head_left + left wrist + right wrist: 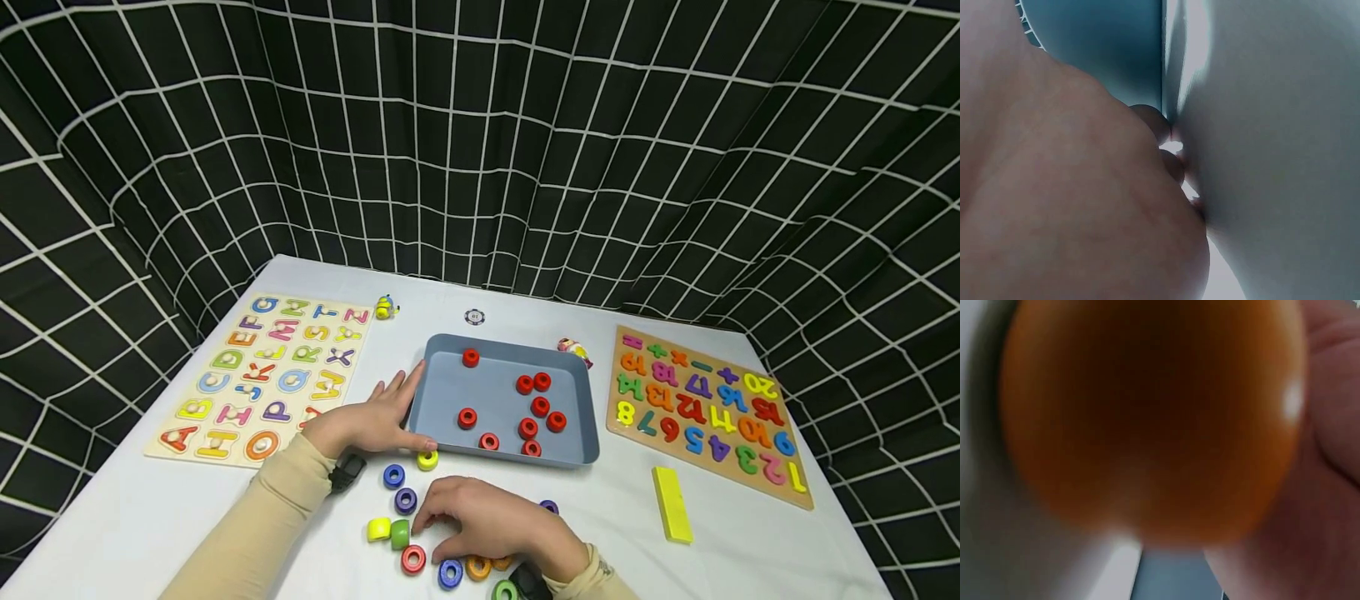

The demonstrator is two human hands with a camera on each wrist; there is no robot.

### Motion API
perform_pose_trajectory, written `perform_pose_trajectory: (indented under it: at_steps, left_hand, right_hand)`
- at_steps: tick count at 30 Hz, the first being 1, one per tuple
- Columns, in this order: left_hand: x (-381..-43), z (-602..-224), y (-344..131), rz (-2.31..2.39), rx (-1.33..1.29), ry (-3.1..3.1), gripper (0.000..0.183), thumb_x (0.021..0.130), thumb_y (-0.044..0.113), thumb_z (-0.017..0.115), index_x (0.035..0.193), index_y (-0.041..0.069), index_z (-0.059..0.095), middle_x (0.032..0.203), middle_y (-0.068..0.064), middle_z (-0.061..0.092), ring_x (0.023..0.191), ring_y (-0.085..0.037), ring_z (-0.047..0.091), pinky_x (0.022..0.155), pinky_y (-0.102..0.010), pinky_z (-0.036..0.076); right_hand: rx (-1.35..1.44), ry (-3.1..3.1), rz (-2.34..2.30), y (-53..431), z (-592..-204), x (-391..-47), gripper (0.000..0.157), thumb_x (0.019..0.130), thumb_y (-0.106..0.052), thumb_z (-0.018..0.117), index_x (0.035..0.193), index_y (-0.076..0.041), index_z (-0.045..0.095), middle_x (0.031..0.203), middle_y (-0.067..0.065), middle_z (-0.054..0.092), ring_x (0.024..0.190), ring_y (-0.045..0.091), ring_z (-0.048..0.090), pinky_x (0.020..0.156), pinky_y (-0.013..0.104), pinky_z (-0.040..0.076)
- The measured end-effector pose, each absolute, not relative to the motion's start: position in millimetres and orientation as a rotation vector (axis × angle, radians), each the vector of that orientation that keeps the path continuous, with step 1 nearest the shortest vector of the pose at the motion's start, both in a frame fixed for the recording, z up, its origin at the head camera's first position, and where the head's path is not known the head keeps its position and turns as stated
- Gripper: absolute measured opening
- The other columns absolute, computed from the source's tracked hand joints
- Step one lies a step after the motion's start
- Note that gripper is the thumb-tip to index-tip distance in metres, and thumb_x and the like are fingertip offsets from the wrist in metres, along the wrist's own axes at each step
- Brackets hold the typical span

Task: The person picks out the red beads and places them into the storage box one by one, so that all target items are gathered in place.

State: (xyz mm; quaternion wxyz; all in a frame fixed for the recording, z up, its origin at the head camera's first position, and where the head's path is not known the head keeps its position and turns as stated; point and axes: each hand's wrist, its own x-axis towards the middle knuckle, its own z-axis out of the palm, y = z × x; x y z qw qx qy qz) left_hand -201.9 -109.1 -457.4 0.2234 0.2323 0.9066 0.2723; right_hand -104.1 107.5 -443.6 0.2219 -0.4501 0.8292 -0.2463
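Note:
My left hand [371, 421] lies with spread, straight fingers along the left side of a blue-grey tray [495, 392]. Its thumb points along the near rim, just above a yellow bead [427, 467]. Several red beads [470, 357] are in the tray. In front of it, my right hand [491, 517] arches low over loose beads, thumb and fingers apart. A red bead [413, 547] and a green bead [400, 536] are close to its fingertips, with nothing visible in the gap. An orange bead [1147, 425] fills much of the right wrist view, beside the palm.
Left of the tray lies a wooden alphabet puzzle [281, 400]; on the right is a number puzzle [705, 408]. A yellow block [672, 504] sits nearer me. Behind the tray are a poker chip [474, 317] and a small bee-like figure [385, 307]. Black gridded cloth [450, 167] hangs behind.

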Motion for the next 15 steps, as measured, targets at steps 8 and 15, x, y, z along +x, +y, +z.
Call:
perform_pose_trajectory:
  at_steps: [8,15]
  left_hand:
    - [-202,-457,-112,0.749,0.629,2.499,0.126,0.073,0.071,0.066,0.153,0.022,-0.018,0.163,-0.016,0.003,0.151,-0.034,-0.004,0.123,-0.054,-0.001]
    - [-202,-458,-113,0.744,0.643,2.498,0.127,0.074,0.069,0.067,0.153,0.021,-0.02,0.163,-0.016,0.003,0.151,-0.034,-0.004,0.122,-0.054,-0.001]
  right_hand:
    - [-1.301,2.305,-0.623,93,-443,-92,0.023,0.084,-0.039,0.072,0.104,-0.029,0.067,0.106,-0.019,0.058,0.099,-0.008,0.05,0.091,0.01,0.044]
    - [-1.073,2.221,-1.001,114,-427,-106,0.029,0.09,-0.02,0.069,0.118,-0.024,0.065,0.113,-0.016,0.066,0.102,-0.006,0.059,0.093,0.017,0.05]
